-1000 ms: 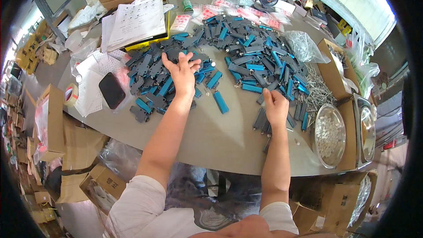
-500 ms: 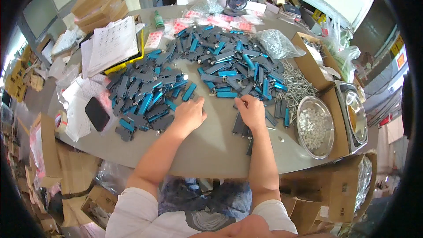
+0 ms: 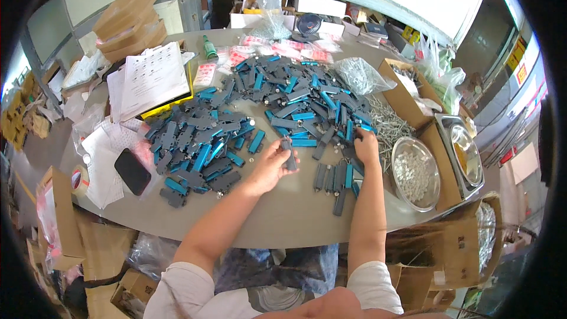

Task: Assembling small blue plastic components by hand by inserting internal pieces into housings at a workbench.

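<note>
My left hand (image 3: 270, 165) holds a dark grey flat plastic part (image 3: 288, 152) upright over the grey round table (image 3: 283, 212). My right hand (image 3: 366, 145) rests palm down at the edge of a big heap of grey and blue parts (image 3: 295, 103), beside a pile of metal pins (image 3: 390, 124); whether it grips anything I cannot tell. A short row of grey and blue parts (image 3: 336, 180) lies just below the right hand. A second heap of the same parts (image 3: 198, 147) lies left of my left hand.
A metal bowl of small white pieces (image 3: 415, 172) and a second steel tray (image 3: 466, 153) sit at the right. A black phone (image 3: 132, 171), papers (image 3: 153, 80), tape roll (image 3: 80, 180), clear bags and cardboard boxes ring the table.
My left hand has drawn back from the left heap toward the middle, now holding a grey part. My right hand has moved up and right to the heap's edge.
</note>
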### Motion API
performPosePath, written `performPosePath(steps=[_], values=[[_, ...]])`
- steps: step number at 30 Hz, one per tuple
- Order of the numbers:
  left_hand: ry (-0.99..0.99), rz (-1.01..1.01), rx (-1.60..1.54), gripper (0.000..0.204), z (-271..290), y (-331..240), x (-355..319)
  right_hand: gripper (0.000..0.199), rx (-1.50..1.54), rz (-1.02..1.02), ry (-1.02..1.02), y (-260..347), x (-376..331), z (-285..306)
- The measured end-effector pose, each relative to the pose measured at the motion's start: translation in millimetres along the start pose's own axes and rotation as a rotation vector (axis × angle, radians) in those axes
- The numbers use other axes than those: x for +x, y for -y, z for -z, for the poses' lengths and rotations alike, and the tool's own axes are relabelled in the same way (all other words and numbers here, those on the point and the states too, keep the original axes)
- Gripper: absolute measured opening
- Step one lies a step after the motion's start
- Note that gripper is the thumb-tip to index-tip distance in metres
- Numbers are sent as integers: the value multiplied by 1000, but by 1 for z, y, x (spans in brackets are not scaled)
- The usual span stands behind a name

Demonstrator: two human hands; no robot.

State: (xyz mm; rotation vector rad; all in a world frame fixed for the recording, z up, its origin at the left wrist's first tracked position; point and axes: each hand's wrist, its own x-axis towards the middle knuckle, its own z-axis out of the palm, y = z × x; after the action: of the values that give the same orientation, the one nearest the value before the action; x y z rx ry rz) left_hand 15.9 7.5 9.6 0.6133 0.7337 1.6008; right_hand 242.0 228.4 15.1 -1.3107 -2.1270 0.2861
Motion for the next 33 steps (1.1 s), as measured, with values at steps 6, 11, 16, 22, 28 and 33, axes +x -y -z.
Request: performPosePath(steps=[6,11,16,22,28,33], values=[[13,120,-87,29,-7,10,0,33,77,-105,153,21,-3,8],[43,113,-11,33,-7,15,3,31,176,-125,242,30,-10,11],[68,113,-4,40,-6,14,3,21,219,-142,50,56,-19,24],[40,127,-14,50,-8,11,5,62,900,4,236,131,-50,29],[17,66,-8,51,0,3,8,34,362,555,196,148,-63,8],[-63,-16,-48,49,-3,-4,5,37,289,605,209,157,-73,0]])
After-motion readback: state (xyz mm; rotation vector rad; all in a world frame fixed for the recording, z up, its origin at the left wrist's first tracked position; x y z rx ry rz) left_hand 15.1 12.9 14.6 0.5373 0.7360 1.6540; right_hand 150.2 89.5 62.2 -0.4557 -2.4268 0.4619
